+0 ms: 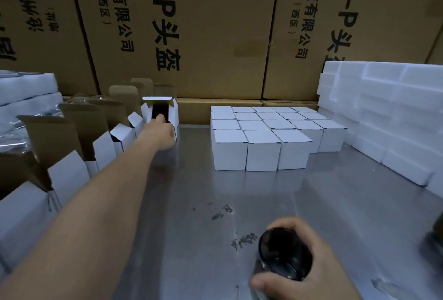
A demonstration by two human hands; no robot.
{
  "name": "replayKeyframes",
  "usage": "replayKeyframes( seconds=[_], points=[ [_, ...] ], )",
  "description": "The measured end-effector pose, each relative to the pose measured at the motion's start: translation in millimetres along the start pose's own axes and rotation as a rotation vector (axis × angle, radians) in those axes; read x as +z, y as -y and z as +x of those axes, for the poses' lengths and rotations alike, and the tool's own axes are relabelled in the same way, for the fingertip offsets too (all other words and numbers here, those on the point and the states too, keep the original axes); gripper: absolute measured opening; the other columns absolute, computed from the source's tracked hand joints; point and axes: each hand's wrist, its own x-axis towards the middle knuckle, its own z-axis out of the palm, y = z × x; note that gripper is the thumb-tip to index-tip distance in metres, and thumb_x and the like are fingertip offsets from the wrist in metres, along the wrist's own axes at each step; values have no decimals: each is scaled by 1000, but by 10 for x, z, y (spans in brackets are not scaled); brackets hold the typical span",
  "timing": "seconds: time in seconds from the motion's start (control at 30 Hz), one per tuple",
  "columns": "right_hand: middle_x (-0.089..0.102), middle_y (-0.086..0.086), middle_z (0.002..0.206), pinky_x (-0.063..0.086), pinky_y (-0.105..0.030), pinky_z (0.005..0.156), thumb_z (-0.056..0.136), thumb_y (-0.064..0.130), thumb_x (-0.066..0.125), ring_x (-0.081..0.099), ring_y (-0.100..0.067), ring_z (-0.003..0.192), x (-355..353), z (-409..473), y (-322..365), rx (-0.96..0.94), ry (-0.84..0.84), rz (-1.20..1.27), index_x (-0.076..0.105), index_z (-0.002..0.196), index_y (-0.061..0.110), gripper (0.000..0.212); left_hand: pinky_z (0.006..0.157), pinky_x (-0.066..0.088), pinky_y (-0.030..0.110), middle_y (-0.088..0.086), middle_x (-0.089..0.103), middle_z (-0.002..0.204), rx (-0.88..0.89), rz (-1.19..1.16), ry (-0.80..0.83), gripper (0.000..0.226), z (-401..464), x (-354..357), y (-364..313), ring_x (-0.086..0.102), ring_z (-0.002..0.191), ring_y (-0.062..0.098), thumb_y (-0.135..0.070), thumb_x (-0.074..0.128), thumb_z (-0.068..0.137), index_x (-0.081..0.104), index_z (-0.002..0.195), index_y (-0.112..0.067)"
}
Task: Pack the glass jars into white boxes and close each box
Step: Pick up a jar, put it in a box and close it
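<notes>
Two hands are engaged: the left hand [160, 131] is stretched to an open white box [165, 113] at the counter's [191, 203] far left, fingers' grip unclear; a black-lidded glass jar [285, 254] is gripped by the right hand [306, 266] at the near edge.

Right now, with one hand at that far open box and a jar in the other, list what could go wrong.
1. The left hand reaches far out to the open box at the end of the row; a tug could topple its neighbours.
2. The right hand holds the jar alone over the metal table; a loose grip could drop it.
</notes>
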Motion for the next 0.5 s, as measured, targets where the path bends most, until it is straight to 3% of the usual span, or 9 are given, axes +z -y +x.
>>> replayKeyframes(
  seconds=[0.17,0.27,0.37,0.5],
  points=[
    [67,15,79,46,-8,59,28,59,83,63,0,68,8,-22,0,-65,-13,1,55,86,40,67,92,45,37,8,41,123,74,-31,-35,32,-329,-73,-199,48,109,30,-15,50,91,61,120,-17],
    [65,18,88,46,-9,68,39,59,79,62,2,79,32,-29,-56,-120,-66,-58,54,95,36,65,85,46,35,5,42,121,118,-43,-46,33,-586,-159,-337,51,104,26,-11,51,90,60,120,-18],
    [62,21,93,46,-10,74,53,47,75,60,4,88,39,-36,-118,-164,-59,-95,49,100,36,54,81,48,34,2,42,118,133,-76,-44,33,-873,-250,-463,50,97,22,-7,52,87,61,117,-19],
    [60,21,93,41,-3,70,61,34,78,56,10,87,33,-23,-149,-171,-72,-95,47,97,37,48,74,38,28,-5,38,107,172,-147,-20,30,-1312,-401,-643,44,91,16,-7,51,89,62,112,-21]
  ],
)
